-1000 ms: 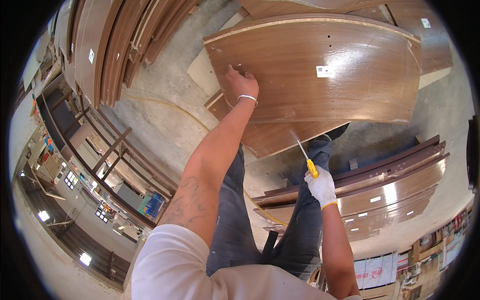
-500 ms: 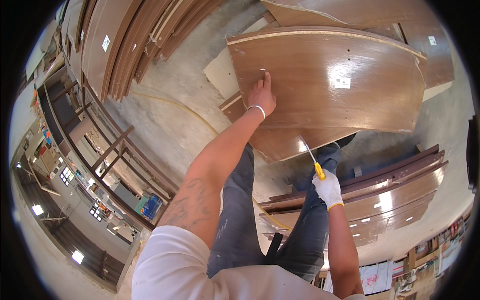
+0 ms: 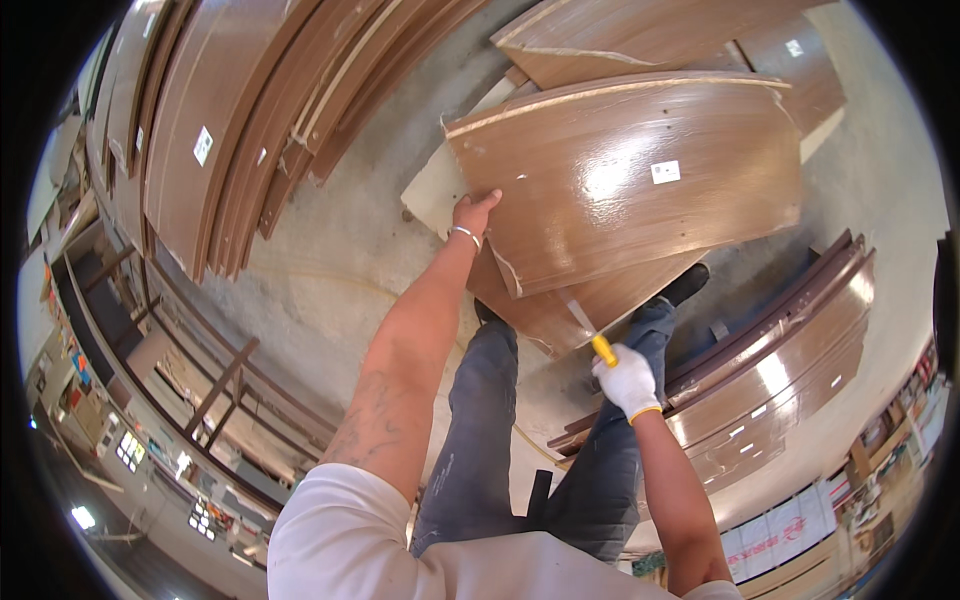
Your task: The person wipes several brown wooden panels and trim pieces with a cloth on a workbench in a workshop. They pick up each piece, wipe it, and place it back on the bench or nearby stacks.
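A brown wood-grain panel (image 3: 560,225) with a glossy face and a white label lies on top of other panels in front of me. My left hand (image 3: 475,212), bare with a white band at the wrist, grips its left edge; the thumb rests on the face and the fingers are mostly hidden. In a white glove, my right hand (image 3: 627,378) is closed round the yellow handle of a long metal-bladed tool (image 3: 603,348). The blurred blade points at a lower brown panel (image 3: 625,290), near the top panel's front edge; contact cannot be made out.
Stacked brown panels (image 3: 225,130) stand at the far left, and another stack (image 3: 770,375) lies to the right. A further panel (image 3: 620,45) lies behind the top one. At the left is a dark metal frame (image 3: 215,390). A thin yellow hose (image 3: 345,280) crosses the concrete floor.
My left hand has gone from the panel's face to its left edge. The top panel sits turned differently, its near left corner closer to me. The tool stays in my right hand, its blade now blurred.
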A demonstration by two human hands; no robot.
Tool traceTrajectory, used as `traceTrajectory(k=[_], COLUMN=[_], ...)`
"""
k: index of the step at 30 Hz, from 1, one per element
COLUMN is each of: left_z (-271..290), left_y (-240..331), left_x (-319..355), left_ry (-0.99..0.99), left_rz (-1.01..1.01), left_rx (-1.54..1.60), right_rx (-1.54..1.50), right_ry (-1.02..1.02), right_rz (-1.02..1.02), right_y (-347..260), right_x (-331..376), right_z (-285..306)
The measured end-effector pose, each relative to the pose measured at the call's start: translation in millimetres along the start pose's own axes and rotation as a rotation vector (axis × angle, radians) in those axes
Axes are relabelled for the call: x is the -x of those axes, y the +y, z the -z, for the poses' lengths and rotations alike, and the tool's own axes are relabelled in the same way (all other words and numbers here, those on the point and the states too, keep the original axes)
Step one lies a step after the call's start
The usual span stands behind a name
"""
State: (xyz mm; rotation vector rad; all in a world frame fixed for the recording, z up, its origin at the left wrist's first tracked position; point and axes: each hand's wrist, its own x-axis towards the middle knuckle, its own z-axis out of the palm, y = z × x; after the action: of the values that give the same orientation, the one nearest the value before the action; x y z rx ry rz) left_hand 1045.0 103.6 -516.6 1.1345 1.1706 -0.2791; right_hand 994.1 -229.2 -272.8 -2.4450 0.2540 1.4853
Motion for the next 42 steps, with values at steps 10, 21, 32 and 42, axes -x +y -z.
traceTrajectory(k=[10,21,32,42], left_z=[13.2,-8.2,-87.8,-180.7], left_y=[39.5,100.4,124.5,146.5], left_x=[130.9,336.4,456.7,503.1], left_ry=[-0.429,-0.306,-0.489,-0.393], left_rz=[0.319,0.183,0.156,0.023], left_rx=[0.338,0.358,0.411,0.253], right_rx=[-0.025,-0.476,-0.456,-0.736], right_ry=[0.106,0.454,0.204,0.297], right_rz=[-0.128,-0.37,0.071,-0.013], right_y=[3.6,128.4,129.1,197.6], right_x=[91.7,250.0,353.2,413.7], right_z=[27.0,-68.2,-93.8,-58.7])
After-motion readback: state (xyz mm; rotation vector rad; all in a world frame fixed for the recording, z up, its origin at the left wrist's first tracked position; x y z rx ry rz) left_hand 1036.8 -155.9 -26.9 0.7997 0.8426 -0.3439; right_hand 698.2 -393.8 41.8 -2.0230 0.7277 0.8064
